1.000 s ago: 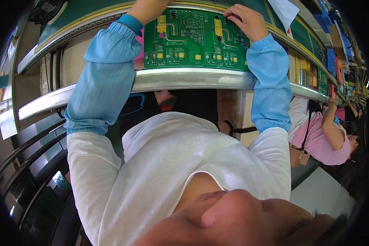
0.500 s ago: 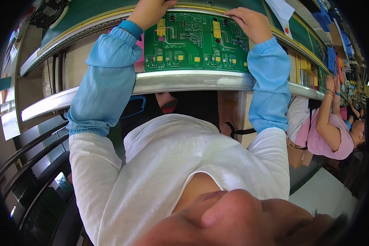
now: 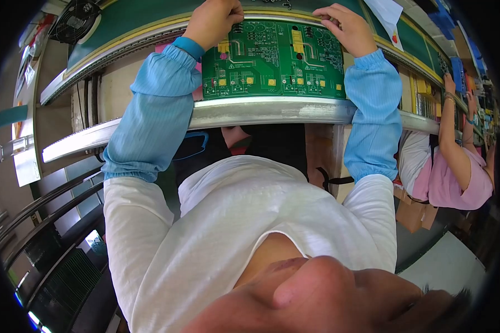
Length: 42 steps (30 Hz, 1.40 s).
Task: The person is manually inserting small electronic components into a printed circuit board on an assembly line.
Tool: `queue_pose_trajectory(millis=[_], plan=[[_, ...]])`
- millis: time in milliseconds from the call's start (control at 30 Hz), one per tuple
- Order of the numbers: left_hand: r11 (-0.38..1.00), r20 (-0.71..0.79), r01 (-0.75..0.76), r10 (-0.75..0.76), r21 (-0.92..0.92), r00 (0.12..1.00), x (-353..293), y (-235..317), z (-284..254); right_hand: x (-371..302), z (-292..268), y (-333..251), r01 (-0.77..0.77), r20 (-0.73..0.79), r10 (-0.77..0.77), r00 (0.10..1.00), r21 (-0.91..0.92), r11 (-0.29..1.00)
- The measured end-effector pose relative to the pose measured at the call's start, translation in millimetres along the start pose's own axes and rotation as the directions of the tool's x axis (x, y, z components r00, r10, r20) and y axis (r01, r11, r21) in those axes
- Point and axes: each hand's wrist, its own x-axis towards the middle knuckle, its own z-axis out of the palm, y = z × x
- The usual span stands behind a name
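A green circuit board [image 3: 255,69] with yellow patches and white printed markings lies between the rails in front of me. Over its far left corner, my left hand [image 3: 214,23] is closed in a pinch beside small black parts [image 3: 237,28]. Whatever sits between those fingertips is too small or hidden to make out. At the far right corner is my right hand [image 3: 347,29], its fingers partly bent and apart, with nothing visible in them. Blue sleeves cover both forearms, and a blue band [image 3: 189,46] circles my left wrist.
A metal rail [image 3: 272,110] runs along the near side, and a yellow-edged rail [image 3: 133,30] along the far side. Small dark parts [image 3: 286,4] lie on the green surface beyond. A black fan [image 3: 75,21] stands far left. A person in pink [image 3: 455,172] works at the right.
The whole view has shifted slightly. My left fingers have come a little nearer the board's far left corner. My right thumb and fingers have spread further apart. The person at the right has moved their arms.
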Motion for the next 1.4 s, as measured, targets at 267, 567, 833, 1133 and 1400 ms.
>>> queue_pose_trajectory(millis=[267, 567, 833, 1133, 1400], plan=[[0.997, 0.031, -0.014, 0.012, 0.070, 0.999, -3.8, 20.6, -9.4, -1.3, -4.3, -5.7, -0.004, -0.023, 0.004, 1.000, -0.002, 1.000], [0.963, 0.002, -0.143, 0.147, 0.227, 0.989, -5.6, 5.0, 0.9, -3.4, -10.2, -10.6, 0.055, -0.068, -0.055, 0.996, 0.009, 0.998], [0.974, 0.016, -0.093, 0.092, 0.208, 0.996, -6.2, 13.0, -4.0, -2.4, -14.6, -17.1, 0.074, -0.057, -0.072, 0.996, 0.031, 0.997], [0.912, 0.022, -0.180, 0.185, 0.369, 0.983, -3.3, 9.7, 2.0, -1.3, -13.4, -17.3, 0.047, -0.040, -0.045, 0.998, 0.035, 0.998], [0.792, 0.061, -0.250, 0.262, 0.556, 0.963, 0.3, 18.6, 4.5, -1.8, -8.1, -9.6, 0.055, -0.026, -0.054, 0.998, 0.043, 0.998]])
